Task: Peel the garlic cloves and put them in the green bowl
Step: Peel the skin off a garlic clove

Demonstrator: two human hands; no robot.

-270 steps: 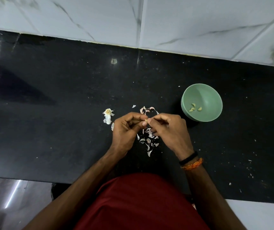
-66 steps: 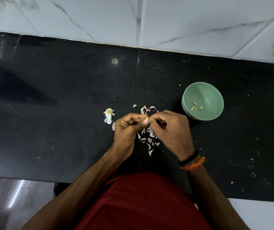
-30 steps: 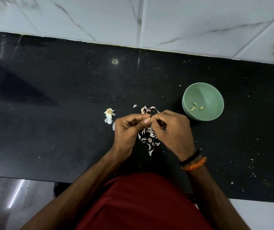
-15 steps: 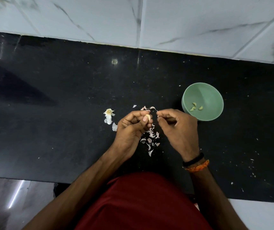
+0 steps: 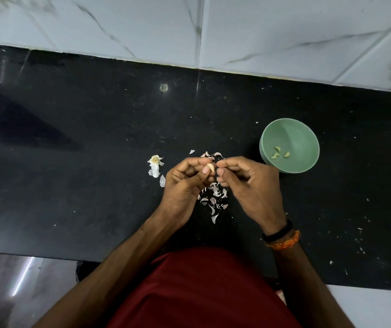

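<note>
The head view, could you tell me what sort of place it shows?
Most likely a home kitchen: a black stone countertop set against white marbled wall tiles, with a green bowl of peeled cloves and garlic skins strewn about.

Home kitchen: black stone counter (image 5: 71, 138), white marble-veined wall tiles (image 5: 284, 27).

Bare forearms, dark red garment (image 5: 204, 290)
A black band (image 5: 277, 232) and an orange woven thread bracelet (image 5: 284, 242) are worn on the right wrist.

The left hand (image 5: 185, 183) pinches a garlic clove (image 5: 210, 167) above scattered skins (image 5: 214, 198), beside the green bowl (image 5: 289, 145).
</note>
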